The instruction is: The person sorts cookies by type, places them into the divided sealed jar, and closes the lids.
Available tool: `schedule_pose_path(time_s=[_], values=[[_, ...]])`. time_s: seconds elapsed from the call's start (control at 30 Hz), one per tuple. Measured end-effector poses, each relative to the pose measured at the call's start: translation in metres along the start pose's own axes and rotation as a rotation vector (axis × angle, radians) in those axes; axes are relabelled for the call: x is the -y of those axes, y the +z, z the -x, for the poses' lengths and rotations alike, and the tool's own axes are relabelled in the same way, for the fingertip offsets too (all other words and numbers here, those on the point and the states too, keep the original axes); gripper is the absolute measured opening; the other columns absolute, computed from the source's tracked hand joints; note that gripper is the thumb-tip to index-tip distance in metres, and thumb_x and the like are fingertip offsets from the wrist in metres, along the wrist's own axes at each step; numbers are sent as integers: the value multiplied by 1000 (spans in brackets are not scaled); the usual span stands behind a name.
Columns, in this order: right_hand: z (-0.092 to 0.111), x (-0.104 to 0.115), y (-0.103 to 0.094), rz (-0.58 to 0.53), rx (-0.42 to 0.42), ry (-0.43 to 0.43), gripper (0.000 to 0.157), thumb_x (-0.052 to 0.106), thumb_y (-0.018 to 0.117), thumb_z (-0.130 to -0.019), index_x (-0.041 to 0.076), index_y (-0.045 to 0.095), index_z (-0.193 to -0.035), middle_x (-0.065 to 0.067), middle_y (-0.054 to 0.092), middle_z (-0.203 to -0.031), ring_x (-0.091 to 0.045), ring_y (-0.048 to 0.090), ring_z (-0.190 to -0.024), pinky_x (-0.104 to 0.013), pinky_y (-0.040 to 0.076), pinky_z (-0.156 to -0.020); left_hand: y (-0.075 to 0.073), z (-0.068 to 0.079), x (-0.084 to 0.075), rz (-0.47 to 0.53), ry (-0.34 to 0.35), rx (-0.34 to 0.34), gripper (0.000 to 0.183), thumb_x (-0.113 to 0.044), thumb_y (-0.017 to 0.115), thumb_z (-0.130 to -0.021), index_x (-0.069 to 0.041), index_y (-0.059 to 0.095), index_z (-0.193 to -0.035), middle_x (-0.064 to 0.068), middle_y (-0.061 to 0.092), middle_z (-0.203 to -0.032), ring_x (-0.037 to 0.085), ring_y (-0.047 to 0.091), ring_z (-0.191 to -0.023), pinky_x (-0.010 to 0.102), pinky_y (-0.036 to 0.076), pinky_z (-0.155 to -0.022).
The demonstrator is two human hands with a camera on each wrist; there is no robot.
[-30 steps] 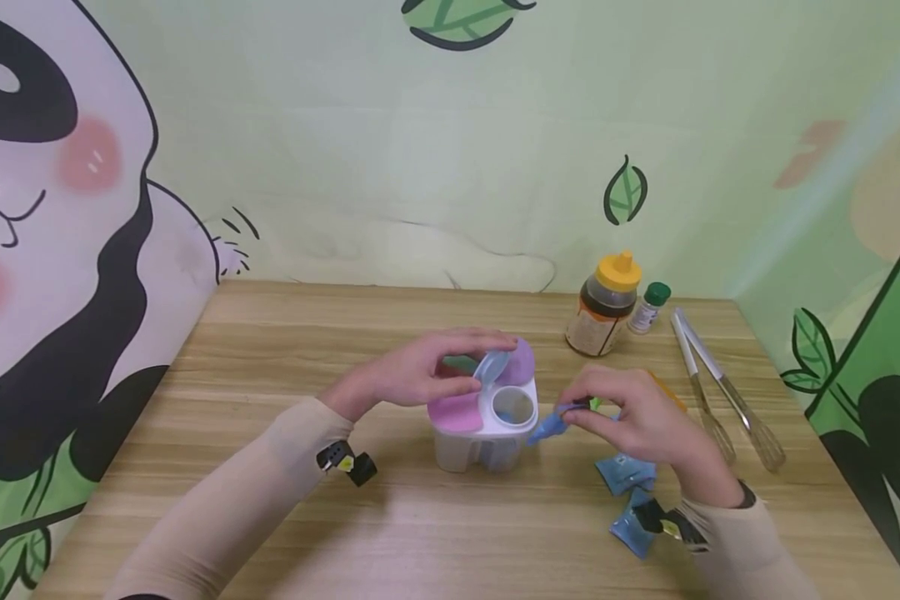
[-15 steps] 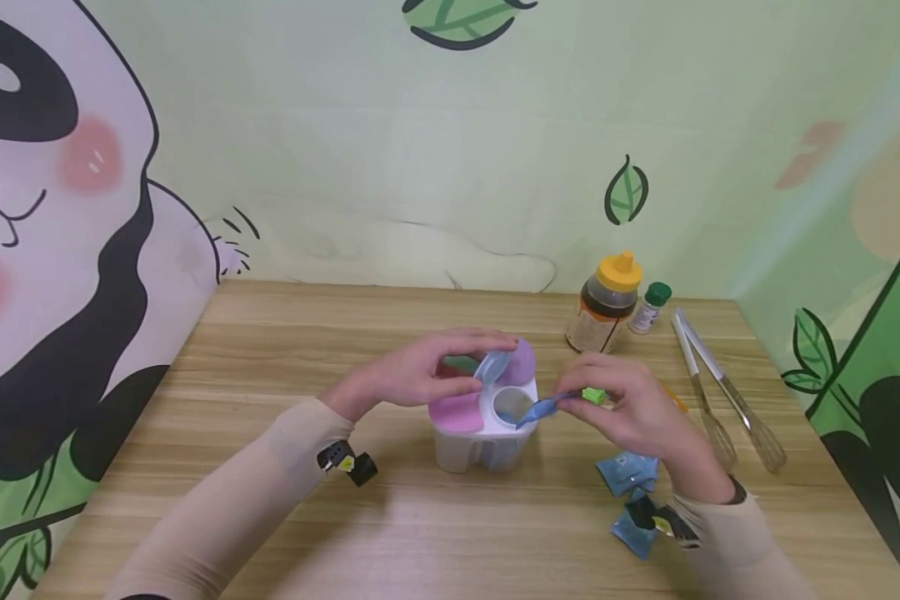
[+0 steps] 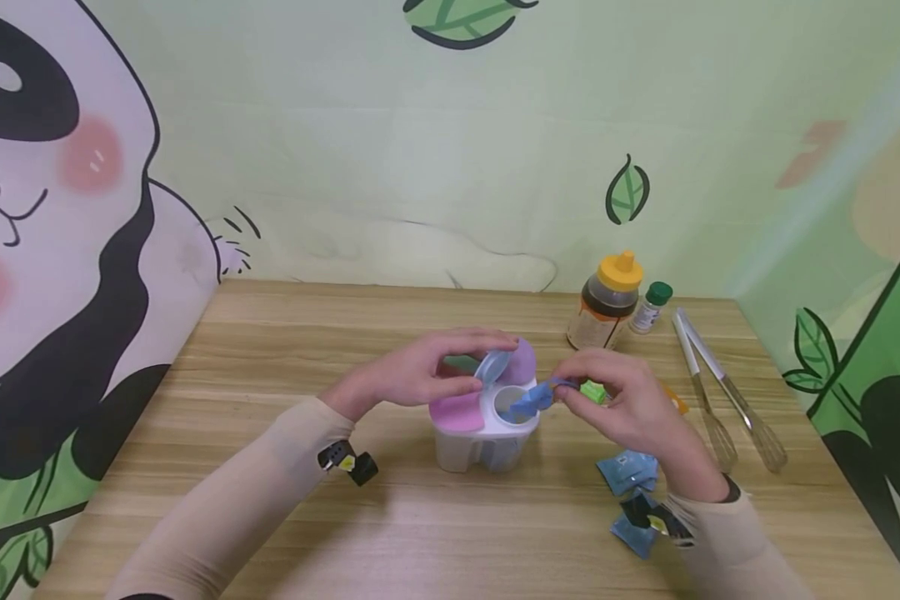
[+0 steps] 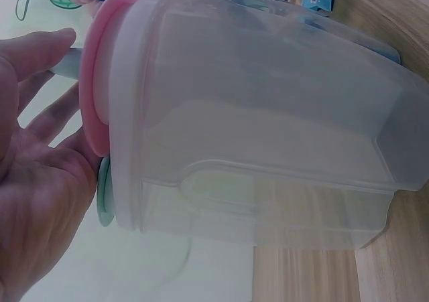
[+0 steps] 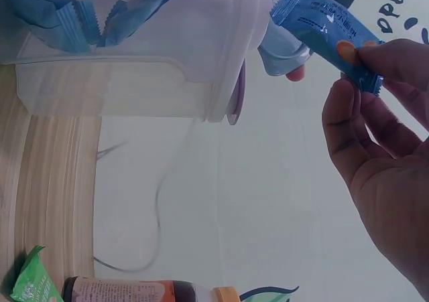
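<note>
A translucent multi-compartment box (image 3: 453, 450) with a white top and coloured flip lids stands mid-table. My left hand (image 3: 427, 367) lies over its top, thumb and fingers holding the raised light-blue lid (image 3: 492, 367) beside the round opening. The pink lid (image 4: 100, 74) is down. Between right thumb and fingers, my right hand (image 3: 618, 404) pinches a small blue packet (image 5: 325, 31) by one end; its other end hangs into the mouth of the opening. Through the box wall, the right wrist view shows several blue packets (image 5: 50, 14) inside.
More blue packets (image 3: 628, 472) lie right of the box, and a green packet (image 3: 592, 392) sits behind my right hand. A yellow-capped bottle (image 3: 607, 304), a small green-capped bottle (image 3: 651, 307) and metal tongs (image 3: 720, 379) stand or lie farther right.
My right hand has brought the blue packet leftward from beside the box to over the round opening. My left hand has stayed at the raised lid.
</note>
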State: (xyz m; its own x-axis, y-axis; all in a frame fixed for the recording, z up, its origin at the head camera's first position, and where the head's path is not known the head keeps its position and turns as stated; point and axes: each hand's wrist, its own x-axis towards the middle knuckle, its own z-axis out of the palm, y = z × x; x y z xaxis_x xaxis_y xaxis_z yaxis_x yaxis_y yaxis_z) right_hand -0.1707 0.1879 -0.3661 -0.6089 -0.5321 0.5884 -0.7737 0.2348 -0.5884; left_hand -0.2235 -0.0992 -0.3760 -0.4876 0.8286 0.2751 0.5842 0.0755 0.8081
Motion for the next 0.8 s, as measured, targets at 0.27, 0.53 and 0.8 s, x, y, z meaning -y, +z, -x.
schedule_pose_path(time_s=[0.27, 0.53, 0.8], values=[[0, -3, 4, 52, -23, 15, 17, 0, 74, -83, 11, 72, -95, -5, 69, -85, -7, 60, -76, -19, 53, -67, 0, 0, 1, 1, -10, 0, 53, -6, 62, -94, -9, 46, -145, 0, 40, -153, 18, 43, -136, 32, 55, -92], [-2, -5, 8, 140, 0, 33, 21, -1, 75, -80, 14, 73, -94, 5, 69, -85, -5, 59, -74, -17, 52, -66, 0, 1, 1, 10, -20, 0, 54, -6, 62, -94, -10, 46, -145, -1, 40, -153, 17, 44, -135, 32, 55, -92], [-4, -1, 12, 131, 30, 156, 22, 1, 73, -84, 9, 69, -104, 3, 72, -89, -6, 64, -74, -23, 59, -68, 0, 0, 1, 7, -30, 2, 54, -6, 62, -94, -10, 45, -145, 0, 40, -153, 18, 43, -136, 32, 54, -93]])
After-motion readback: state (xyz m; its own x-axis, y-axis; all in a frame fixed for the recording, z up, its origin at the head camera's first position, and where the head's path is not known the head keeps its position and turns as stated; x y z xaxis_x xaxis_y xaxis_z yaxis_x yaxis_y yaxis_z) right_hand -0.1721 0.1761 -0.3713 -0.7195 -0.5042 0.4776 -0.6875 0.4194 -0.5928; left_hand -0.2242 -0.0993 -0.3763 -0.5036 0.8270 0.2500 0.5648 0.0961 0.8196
